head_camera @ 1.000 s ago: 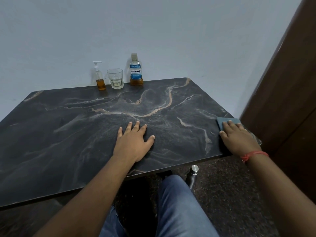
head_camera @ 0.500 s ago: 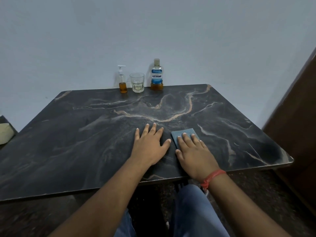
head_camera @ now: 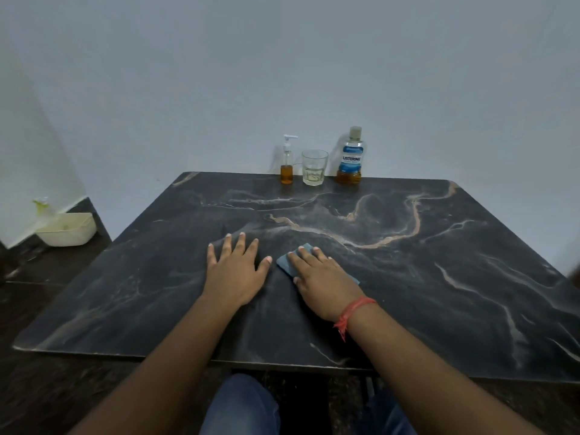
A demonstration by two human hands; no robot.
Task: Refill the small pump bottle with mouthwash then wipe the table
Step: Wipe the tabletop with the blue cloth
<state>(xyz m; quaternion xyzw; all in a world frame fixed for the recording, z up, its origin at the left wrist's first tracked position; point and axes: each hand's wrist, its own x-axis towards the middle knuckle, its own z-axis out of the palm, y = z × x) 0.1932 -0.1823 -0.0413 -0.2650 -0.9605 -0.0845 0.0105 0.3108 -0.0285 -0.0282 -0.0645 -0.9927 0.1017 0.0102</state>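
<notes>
At far left, on the dark floor against the wall, a cream plastic tub [head_camera: 67,231] with a pale green spray nozzle [head_camera: 41,205] rising behind it. To its right, the dark marbled surface [head_camera: 439,277], veined in tan and white, fills the middle of the view. Left hand [head_camera: 233,271]: palm down and flat on the surface near its centre, fingers spread, the grip closed on nothing. Just beside it to the right, a blue-grey wiping cloth [head_camera: 287,263] lies flat on the surface; the right hand [head_camera: 324,282] presses down on it with fingers extended, covering most of it so that one corner shows at the left and an edge at the right, the grip flattened onto the cloth rather than curled round it. A red thread band [head_camera: 353,310] circles the right wrist. Along the far edge of the surface, against the pale wall, three items stand upright in a row, well apart from both hands: a small pump bottle [head_camera: 287,164] with amber liquid in its lower part, a clear glass tumbler [head_camera: 314,167] just beside it, and a Listerine mouthwash bottle [head_camera: 351,157] with amber liquid near its base. Blue denim legs [head_camera: 240,406] show below the near edge.
</notes>
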